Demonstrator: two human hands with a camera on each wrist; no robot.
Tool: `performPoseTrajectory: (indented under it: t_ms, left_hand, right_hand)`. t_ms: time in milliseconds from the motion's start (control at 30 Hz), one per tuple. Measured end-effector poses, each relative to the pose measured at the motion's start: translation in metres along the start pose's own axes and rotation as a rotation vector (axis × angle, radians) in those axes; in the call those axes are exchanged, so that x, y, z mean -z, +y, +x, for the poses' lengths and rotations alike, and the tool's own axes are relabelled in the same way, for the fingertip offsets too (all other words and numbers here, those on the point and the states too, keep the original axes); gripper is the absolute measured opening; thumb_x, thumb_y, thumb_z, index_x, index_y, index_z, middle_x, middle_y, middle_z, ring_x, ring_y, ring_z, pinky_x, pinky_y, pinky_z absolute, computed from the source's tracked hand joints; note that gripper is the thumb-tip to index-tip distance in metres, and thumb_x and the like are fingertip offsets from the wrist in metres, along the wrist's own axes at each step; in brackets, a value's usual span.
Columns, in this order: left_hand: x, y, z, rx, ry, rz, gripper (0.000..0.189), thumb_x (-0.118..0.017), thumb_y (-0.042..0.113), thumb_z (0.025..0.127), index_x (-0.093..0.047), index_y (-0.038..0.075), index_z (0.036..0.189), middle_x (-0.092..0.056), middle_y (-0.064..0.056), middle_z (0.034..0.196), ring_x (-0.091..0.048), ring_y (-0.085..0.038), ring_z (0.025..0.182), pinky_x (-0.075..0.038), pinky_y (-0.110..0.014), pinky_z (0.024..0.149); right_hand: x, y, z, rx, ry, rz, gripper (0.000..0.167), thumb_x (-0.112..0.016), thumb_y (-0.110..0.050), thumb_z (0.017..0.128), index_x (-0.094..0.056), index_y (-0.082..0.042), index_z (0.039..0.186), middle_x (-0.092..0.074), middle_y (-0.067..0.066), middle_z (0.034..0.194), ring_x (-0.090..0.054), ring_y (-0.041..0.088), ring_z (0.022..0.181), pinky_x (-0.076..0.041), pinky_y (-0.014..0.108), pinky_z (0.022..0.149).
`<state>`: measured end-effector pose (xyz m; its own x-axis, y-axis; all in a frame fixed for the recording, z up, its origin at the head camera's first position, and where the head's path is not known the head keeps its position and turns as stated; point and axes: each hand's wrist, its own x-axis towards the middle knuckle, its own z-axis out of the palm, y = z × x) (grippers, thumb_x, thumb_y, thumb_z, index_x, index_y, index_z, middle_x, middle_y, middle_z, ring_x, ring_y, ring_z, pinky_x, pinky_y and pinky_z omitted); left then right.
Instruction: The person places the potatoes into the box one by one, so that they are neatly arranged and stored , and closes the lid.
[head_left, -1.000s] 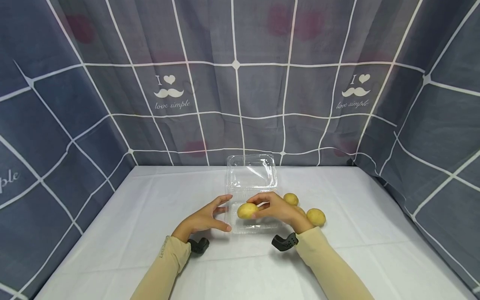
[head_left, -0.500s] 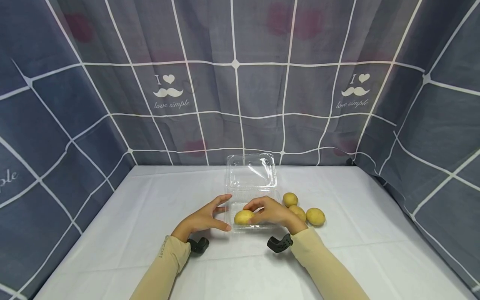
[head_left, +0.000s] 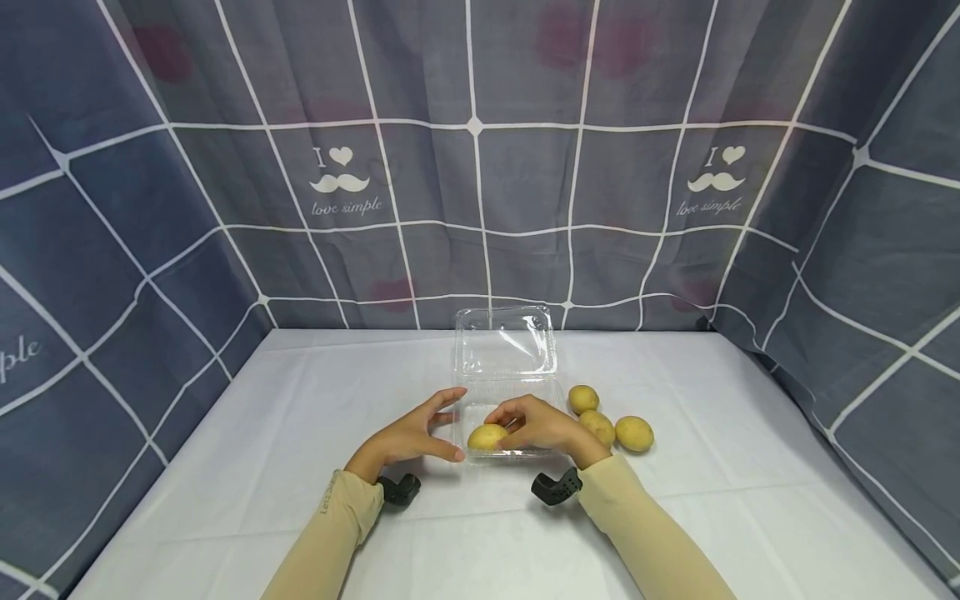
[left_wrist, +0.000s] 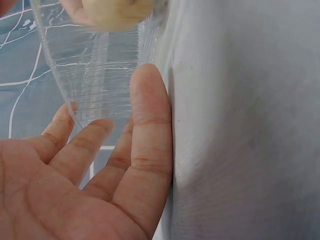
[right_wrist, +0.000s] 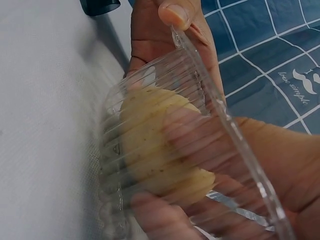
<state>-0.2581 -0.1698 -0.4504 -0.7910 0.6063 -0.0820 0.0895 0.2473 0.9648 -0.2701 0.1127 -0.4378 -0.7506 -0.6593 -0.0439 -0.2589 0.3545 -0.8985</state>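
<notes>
A clear plastic clamshell box lies in the middle of the white table, its lid swung open toward the back. My right hand reaches into the tray and grips a yellow potato at the tray's front left. Through the ribbed wall, the right wrist view shows the potato wrapped in my fingers. My left hand is spread against the tray's left side, its thumb on the cloth. In the left wrist view, straight fingers lie beside the box wall.
Three more potatoes lie in a cluster right of the box. Grey checked curtains close in the table at the back and on both sides. White cloth stretches left and right of the hands.
My right hand has lowered the potato from above the tray down into it and a little leftward. The left hand has stayed at the tray's side.
</notes>
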Motion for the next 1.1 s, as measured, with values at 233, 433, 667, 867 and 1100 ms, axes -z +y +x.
performPoseTrajectory:
  t_ms: [233,433,667,867,1100]
  left_hand:
    - [-0.0004,0.001,0.0011,-0.004,-0.005,-0.003,0.11,-0.09,0.008,0.087,-0.019,0.003,0.171,-0.017,-0.02,0.178,-0.029,-0.049,0.159,-0.033,-0.069,0.122]
    - [-0.0001,0.001,0.0014,-0.006,-0.006,-0.005,0.111,-0.091,0.008,0.087,-0.019,0.003,0.171,-0.017,-0.02,0.178,-0.029,-0.049,0.159,-0.032,-0.07,0.122]
    - [0.0006,-0.0005,0.002,-0.012,-0.009,-0.003,0.11,-0.091,0.008,0.087,-0.018,0.003,0.171,-0.017,-0.02,0.178,-0.029,-0.05,0.159,-0.033,-0.07,0.121]
    - [0.0003,-0.0005,0.0019,0.0,-0.01,0.0,0.11,-0.09,0.008,0.088,-0.018,0.004,0.171,-0.016,-0.019,0.178,-0.029,-0.049,0.159,-0.032,-0.069,0.122]
    - [0.0002,0.0005,0.0021,-0.011,-0.011,0.008,0.107,-0.088,0.009,0.09,-0.019,0.002,0.171,-0.017,-0.022,0.177,-0.029,-0.051,0.158,-0.032,-0.07,0.122]
  right_hand:
    - [-0.0002,0.0019,0.002,-0.021,-0.023,0.064,0.038,-0.08,0.003,0.09,-0.072,0.013,0.126,-0.079,0.012,0.114,-0.069,0.01,0.101,-0.056,0.024,0.093]
    - [0.0015,0.0015,0.0022,-0.032,-0.05,0.129,0.038,-0.078,0.004,0.091,-0.07,0.015,0.127,-0.079,0.011,0.112,-0.069,0.01,0.1,-0.056,0.024,0.091]
    - [0.0015,0.0018,0.0027,-0.025,-0.052,0.143,0.038,-0.078,0.006,0.09,-0.07,0.016,0.126,-0.078,0.01,0.112,-0.068,0.01,0.096,-0.056,0.025,0.089]
    - [0.0025,-0.002,0.0,-0.007,-0.021,0.097,0.043,-0.08,0.002,0.091,-0.068,0.015,0.13,-0.074,0.021,0.126,-0.068,0.015,0.104,-0.056,0.028,0.095]
    - [0.0094,-0.0061,-0.0038,0.03,0.012,0.012,0.044,-0.082,-0.005,0.092,-0.069,0.012,0.131,-0.071,0.028,0.131,-0.07,0.025,0.114,-0.056,0.034,0.103]
